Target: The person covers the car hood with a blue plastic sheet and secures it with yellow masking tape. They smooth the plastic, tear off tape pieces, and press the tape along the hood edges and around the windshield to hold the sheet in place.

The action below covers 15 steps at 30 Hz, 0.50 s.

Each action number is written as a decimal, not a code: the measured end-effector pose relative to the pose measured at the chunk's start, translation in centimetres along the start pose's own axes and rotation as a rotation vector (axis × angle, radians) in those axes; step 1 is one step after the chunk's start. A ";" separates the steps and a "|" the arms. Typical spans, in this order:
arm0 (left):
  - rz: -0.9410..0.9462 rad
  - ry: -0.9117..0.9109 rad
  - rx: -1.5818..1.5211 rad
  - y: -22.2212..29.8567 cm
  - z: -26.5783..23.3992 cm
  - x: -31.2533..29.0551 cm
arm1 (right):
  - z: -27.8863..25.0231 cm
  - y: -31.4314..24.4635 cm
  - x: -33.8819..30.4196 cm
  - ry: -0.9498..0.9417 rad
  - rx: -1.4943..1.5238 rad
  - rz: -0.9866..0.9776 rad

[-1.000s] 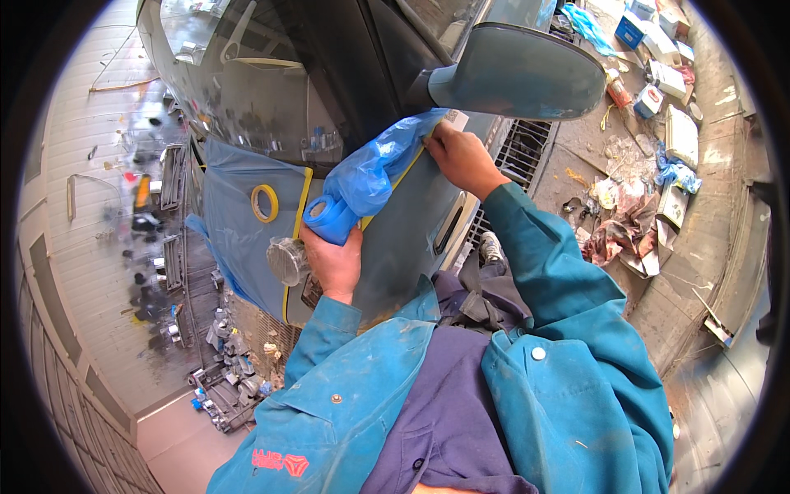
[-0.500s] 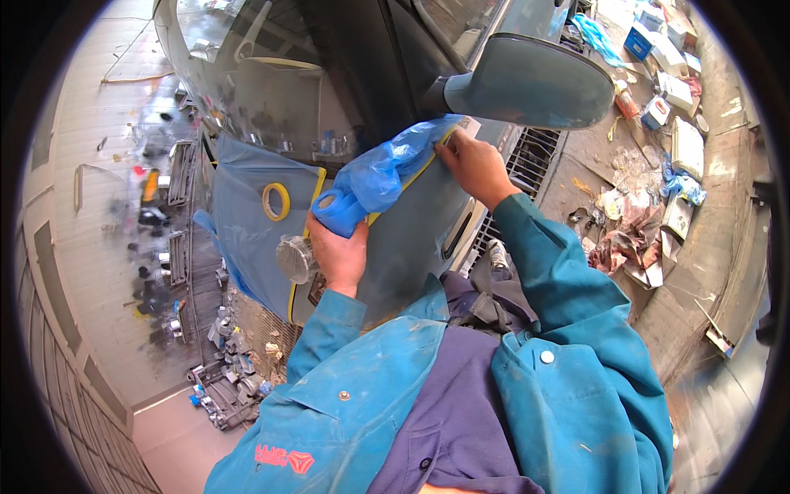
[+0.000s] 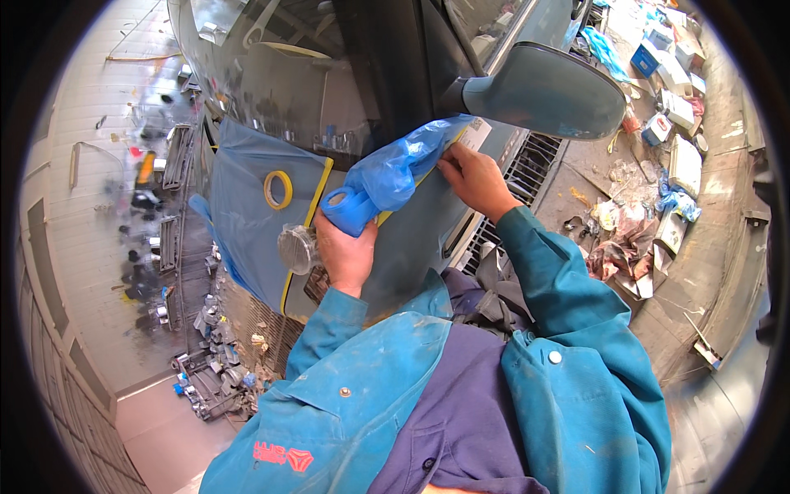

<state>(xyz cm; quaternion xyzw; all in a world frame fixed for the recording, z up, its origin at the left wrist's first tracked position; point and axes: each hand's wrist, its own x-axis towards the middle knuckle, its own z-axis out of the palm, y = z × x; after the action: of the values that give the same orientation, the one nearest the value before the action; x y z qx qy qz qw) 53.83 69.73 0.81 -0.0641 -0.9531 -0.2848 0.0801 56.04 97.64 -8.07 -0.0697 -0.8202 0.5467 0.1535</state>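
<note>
My left hand is wrapped round a roll of blue masking film. Its loose film runs up and to the right, edged with yellow tape. My right hand pinches that taped edge against the grey vehicle panel, below the dark windscreen. Left of my left hand, a sheet of blue film with yellow borders covers part of the panel. On that sheet rests a roll of yellow masking tape. A round part wrapped in clear film sticks out beside my left wrist.
Above my right hand juts a grey wing mirror. A metal floor grate runs behind the vehicle's side. Boxes and crumpled wrapping litter the floor at right. Dark metal parts lie at lower left, near a stained pale wall.
The view has shifted slightly, so the vehicle and both hands sit a little further right. My left hand still holds the film roll, and my right hand is still at the taped edge.
</note>
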 end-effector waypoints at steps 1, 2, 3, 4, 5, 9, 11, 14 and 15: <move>-0.013 -0.001 -0.005 0.0 -0.1 0.0 | -0.1 0.0 0.0 -0.003 0.001 0.001; -0.004 -0.011 0.001 0.1 -0.3 -0.1 | -0.1 -0.1 0.0 -0.008 0.001 0.007; -0.007 -0.027 -0.002 0.1 -0.4 -0.1 | -0.1 -0.1 0.0 -0.012 0.001 0.013; 0.001 -0.035 -0.018 0.1 -0.4 -0.2 | -0.1 -0.1 0.1 -0.020 -0.002 0.010; -0.005 -0.037 0.002 0.1 -0.4 -0.2 | -0.2 -0.1 0.2 -0.027 -0.004 0.008; 0.018 -0.016 0.027 0.0 0.0 -0.1 | -0.6 -0.1 0.6 -0.063 -0.028 0.013; 0.033 0.004 0.054 -0.1 0.2 0.3 | -0.7 -0.3 0.7 -0.069 -0.035 0.014; 0.053 0.029 0.084 0.0 0.4 0.9 | -0.9 -0.5 0.6 -0.093 -0.034 0.036; 0.057 0.026 0.074 0.0 0.4 1.0 | -0.9 -0.7 0.6 -0.104 -0.031 0.047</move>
<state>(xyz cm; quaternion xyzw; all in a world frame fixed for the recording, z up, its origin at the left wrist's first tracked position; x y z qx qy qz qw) 52.76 70.03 0.73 -0.0845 -0.9596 -0.2479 0.1027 55.77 98.32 -7.03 -0.0628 -0.8336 0.5401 0.0970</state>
